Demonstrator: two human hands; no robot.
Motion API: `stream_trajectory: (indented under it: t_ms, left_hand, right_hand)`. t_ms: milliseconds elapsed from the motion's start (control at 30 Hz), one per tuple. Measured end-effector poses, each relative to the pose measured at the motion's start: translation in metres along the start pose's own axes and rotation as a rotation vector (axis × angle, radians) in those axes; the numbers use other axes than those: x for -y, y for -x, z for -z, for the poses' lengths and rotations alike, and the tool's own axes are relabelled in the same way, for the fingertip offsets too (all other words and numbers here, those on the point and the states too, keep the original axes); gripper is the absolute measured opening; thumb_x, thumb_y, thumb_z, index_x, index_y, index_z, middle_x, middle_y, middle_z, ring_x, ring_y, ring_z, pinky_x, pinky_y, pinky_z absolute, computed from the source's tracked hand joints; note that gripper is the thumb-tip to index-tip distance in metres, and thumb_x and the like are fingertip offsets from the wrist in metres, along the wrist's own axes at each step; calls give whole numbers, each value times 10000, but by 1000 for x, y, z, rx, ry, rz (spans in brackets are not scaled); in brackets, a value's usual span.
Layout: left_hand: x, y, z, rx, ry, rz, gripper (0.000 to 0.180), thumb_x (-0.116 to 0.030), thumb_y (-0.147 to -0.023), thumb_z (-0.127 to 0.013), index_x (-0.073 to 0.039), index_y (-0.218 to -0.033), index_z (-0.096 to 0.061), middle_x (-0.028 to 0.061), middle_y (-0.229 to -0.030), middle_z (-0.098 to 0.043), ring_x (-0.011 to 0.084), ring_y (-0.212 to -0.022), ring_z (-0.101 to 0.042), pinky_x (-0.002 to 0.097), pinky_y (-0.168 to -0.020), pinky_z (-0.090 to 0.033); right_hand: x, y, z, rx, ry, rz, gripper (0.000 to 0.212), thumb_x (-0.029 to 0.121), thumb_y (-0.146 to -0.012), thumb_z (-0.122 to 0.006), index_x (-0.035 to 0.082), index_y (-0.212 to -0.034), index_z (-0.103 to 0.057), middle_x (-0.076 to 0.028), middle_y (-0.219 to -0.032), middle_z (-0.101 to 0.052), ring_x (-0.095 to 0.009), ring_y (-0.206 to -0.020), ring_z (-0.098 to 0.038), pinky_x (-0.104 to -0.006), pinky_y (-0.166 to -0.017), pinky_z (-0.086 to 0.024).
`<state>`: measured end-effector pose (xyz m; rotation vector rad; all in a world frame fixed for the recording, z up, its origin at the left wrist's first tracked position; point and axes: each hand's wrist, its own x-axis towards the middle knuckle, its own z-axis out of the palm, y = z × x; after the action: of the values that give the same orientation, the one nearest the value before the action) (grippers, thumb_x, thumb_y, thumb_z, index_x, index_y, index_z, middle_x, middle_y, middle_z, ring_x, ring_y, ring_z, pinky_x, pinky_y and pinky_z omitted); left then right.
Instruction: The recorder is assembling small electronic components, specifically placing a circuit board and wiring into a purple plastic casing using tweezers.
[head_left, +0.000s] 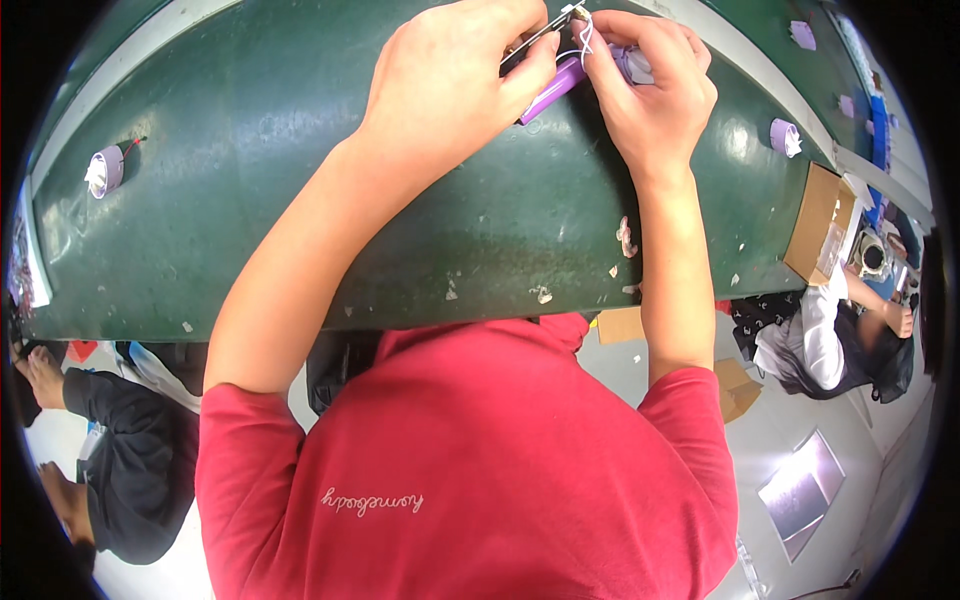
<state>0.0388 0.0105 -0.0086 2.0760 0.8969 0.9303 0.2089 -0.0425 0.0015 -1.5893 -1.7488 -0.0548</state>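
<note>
Where my two hands nearly meet at the far edge of my view, the thin dark strip (519, 56) slants up and to the right, its upper end by my right fingertips. My left hand (450, 75) is nearer its lower end, thumb and forefinger clamped on it. At the upper end, looping white wires (587, 40) hang beside the thumb and forefinger of my right hand (662, 95); those tips sit close together, but I cannot tell whether they pinch the wire.

Just below the strip, between my hands, a glossy purple cylinder (552, 93) lies roughly parallel to it, above the green worktop (480, 240); whether the two touch I can't make out. The strip looks flat and narrow, with a pale edge. Behind my right fingers shows a lilac-and-white piece (635, 66), partly hidden.
</note>
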Motion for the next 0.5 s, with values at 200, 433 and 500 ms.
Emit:
stream_trajectory:
  t_ms: [200, 433, 500]
  left_hand:
    - [4, 2, -4, 39, -78, 27, 175, -165, -918, -704, -21, -859, -623, 139, -741, -630, 291, -650, -603, 391, -604, -479]
    - [5, 3, -9, 29, -65, 85, 197, -220, -927, -721, -30, -904, -675, 118, -723, -635, 230, -576, -575, 343, -573, -472]
    - [4, 3, -9, 20, -64, 81, 197, -219, -927, -720, -29, -902, -673, 120, -722, -634, 232, -577, -575, 345, -574, -472]
  right_hand:
    - [-21, 9, -1, 16, 71, 106, 128, 40, -826, -795, 76, -925, -723, -7, -840, -714, -167, -799, -671, -334, -903, -454]
    - [-27, 9, -4, -16, 52, 130, 131, 89, -801, -831, 80, -911, -759, 8, -848, -753, -161, -799, -689, -313, -901, -468]
    - [-29, 9, -4, -14, 46, 133, 132, 90, -801, -831, 80, -911, -759, 6, -848, -753, -163, -799, -689, -314, -900, -470]
